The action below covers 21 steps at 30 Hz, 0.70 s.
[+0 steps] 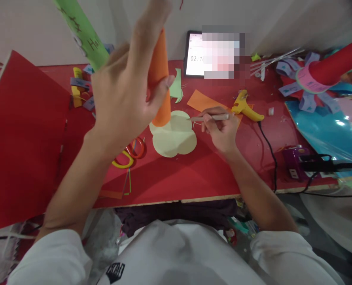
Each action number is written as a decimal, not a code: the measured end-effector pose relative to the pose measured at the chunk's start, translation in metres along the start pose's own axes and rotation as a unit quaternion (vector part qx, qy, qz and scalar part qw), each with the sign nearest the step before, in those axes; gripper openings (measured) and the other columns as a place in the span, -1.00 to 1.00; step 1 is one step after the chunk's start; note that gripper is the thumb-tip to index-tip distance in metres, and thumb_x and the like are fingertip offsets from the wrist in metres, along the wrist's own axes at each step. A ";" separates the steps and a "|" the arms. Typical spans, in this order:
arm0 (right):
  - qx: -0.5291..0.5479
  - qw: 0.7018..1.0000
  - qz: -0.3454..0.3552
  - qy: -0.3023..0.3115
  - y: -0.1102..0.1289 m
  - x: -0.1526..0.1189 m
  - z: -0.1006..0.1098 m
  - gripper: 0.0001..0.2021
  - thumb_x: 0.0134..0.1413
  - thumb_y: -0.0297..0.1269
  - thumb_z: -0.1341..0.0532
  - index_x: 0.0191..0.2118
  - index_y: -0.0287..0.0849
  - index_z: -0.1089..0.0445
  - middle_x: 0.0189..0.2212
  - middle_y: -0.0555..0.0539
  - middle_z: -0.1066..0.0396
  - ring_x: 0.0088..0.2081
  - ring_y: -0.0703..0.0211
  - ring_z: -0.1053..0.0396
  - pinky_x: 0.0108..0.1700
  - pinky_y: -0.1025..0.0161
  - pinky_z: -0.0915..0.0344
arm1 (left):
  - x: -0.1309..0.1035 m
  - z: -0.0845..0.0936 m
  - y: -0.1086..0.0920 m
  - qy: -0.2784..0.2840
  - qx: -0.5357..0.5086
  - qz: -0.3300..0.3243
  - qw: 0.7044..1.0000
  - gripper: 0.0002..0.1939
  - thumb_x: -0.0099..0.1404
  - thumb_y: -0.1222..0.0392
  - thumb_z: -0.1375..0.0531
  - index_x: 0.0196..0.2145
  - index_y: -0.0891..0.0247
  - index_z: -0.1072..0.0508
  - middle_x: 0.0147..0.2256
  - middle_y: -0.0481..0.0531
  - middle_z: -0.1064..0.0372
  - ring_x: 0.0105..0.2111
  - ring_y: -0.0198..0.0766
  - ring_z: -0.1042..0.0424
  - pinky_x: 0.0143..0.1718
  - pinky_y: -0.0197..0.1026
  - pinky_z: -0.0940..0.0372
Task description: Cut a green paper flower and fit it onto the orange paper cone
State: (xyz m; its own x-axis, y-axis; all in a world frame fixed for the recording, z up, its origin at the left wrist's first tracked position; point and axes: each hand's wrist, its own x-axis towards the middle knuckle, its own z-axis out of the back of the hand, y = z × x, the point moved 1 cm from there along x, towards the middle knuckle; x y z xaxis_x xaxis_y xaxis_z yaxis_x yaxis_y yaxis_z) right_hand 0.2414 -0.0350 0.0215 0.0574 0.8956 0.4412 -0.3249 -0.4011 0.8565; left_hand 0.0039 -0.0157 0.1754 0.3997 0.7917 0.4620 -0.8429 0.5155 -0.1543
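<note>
My left hand (119, 91) is closed round an orange paper tube (161, 99), which stands upright with its lower end at a pale green flower-shaped paper (174, 138). In my right hand (222, 132) is a pencil (213, 117), held between thumb and fingers. Its tip points left, at the right edge of the flower shape; whether it touches the paper I cannot tell. Behind my left hand rises a green paper tube (89, 43) with writing on it, its lower part hidden. Scissors (136, 148) with red and yellow handles lie partly under my left wrist.
A yellow glue gun (245, 107) lies right of an orange paper strip (204, 102); its cord runs near a purple power box (296, 160). A phone (195, 55) leans against the wall. A red tube (339, 63) stands at right, a red board (21, 146) at left.
</note>
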 end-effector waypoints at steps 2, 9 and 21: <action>-0.010 1.000 0.002 0.014 0.002 -0.002 -0.001 -0.63 0.43 0.15 -0.21 -0.18 -0.06 -0.51 -0.48 -0.02 -0.44 -0.51 0.19 -0.42 -0.48 0.20 -0.36 | 0.001 0.001 0.001 -0.030 0.036 -0.008 0.999 -0.35 0.53 0.02 -0.08 0.48 0.22 -0.13 -0.09 0.08 -0.54 0.16 0.06 -0.51 0.13 0.02 -0.40; -0.048 0.996 0.010 0.072 -0.008 -0.005 -0.005 -0.71 0.54 0.01 -0.08 -0.01 -0.02 -0.47 -0.43 0.02 -0.49 -0.49 0.22 -0.45 -0.41 0.24 -0.36 | 0.004 -0.005 0.013 0.035 0.028 -0.054 0.998 -0.30 0.51 0.25 0.08 0.56 0.03 -0.02 0.14 0.14 -0.52 0.19 0.12 -0.41 0.18 0.18 -0.36; -0.277 0.951 0.098 0.095 -0.010 -0.009 -0.009 -0.88 0.45 -0.26 -0.15 -0.19 -0.06 -0.39 -0.50 0.01 -0.36 -0.44 0.16 -0.28 -0.38 0.21 -0.09 | 0.000 -0.047 0.057 0.244 0.150 -0.098 0.953 -0.41 0.52 0.38 0.23 0.30 0.19 -0.37 -0.11 0.15 -0.51 -0.02 -0.01 -0.39 0.07 0.15 -0.25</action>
State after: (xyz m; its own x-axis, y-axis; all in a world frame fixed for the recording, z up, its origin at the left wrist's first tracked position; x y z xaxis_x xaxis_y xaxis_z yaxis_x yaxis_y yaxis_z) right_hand 0.2355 -0.0373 0.0062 -0.2110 0.8537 0.4761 -0.7628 -0.4484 0.4660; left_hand -0.0274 0.0291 0.1254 0.6182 0.7858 -0.0169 -0.7706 0.6102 0.1837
